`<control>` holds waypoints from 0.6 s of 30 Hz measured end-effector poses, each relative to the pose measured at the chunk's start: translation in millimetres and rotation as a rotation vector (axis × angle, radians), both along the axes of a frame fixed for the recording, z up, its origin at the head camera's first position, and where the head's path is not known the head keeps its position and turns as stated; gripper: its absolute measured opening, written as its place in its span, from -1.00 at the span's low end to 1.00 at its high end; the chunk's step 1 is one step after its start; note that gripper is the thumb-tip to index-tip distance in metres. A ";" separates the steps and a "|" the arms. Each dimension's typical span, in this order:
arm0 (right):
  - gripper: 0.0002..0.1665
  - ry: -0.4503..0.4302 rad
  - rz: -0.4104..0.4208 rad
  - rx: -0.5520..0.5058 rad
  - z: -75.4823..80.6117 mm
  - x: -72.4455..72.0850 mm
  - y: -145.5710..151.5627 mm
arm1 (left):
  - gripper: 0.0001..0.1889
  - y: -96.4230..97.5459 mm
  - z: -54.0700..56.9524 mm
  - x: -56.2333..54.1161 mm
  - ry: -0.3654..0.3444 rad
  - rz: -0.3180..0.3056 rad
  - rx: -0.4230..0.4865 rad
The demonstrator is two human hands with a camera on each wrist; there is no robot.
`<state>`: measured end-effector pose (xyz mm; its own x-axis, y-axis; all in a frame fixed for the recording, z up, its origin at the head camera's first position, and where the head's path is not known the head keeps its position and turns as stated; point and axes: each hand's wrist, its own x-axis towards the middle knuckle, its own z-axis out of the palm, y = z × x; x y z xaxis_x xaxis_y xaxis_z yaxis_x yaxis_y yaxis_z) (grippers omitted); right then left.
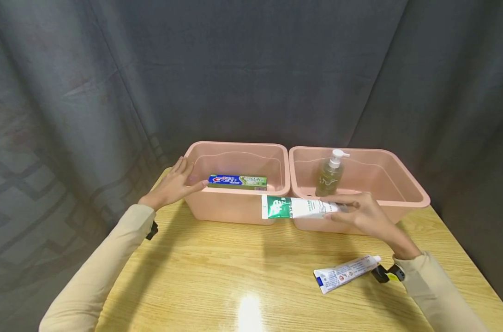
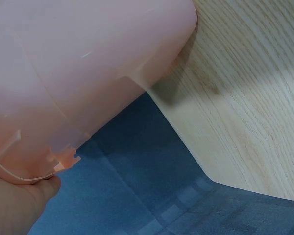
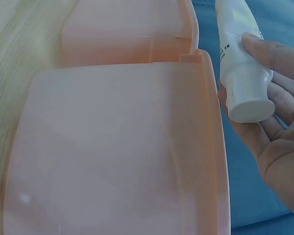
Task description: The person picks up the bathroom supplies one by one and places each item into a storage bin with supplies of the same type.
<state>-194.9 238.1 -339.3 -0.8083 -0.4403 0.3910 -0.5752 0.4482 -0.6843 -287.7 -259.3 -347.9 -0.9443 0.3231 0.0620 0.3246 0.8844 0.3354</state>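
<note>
My right hand [image 1: 361,213] pinches a white and green squeeze tube [image 1: 305,207] between thumb and fingers near its capped end. The tube lies level across the front rims of the two pink bins in the head view; its wide white cap [image 3: 251,108] faces the right wrist camera. My left hand [image 1: 172,182] rests at the left front corner of the left pink bin [image 1: 230,207], fingers extended along the side and thumb along the front rim. Inside that bin lies a blue and green toothpaste box [image 1: 236,181]. A green pump bottle [image 1: 329,177] with a white pump stands in the right pink bin [image 1: 394,177].
On the wooden table [image 1: 201,267], in front of the right bin, lies a white and blue toothpaste tube [image 1: 347,273] close to my right wrist. The bins stand side by side near the table's back edge. Grey curtains [image 1: 243,74] hang behind and beside the table.
</note>
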 end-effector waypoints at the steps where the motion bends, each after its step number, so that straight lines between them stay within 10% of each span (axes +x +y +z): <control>1: -0.56 0.004 0.007 -0.004 0.6 -1.0 -0.7 | 0.07 -0.2 -0.2 -0.2 0.001 0.001 -0.001; 18: -0.59 0.005 -0.073 -0.017 8.0 -20.7 -13.7 | 0.07 -1.0 -0.9 -0.7 0.001 -0.001 0.010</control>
<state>-215.6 224.4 -331.3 -0.8360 -0.3733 0.4021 -0.5448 0.4778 -0.6891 -288.3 -260.3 -348.8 -0.9441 0.3230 0.0657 0.3253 0.8809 0.3438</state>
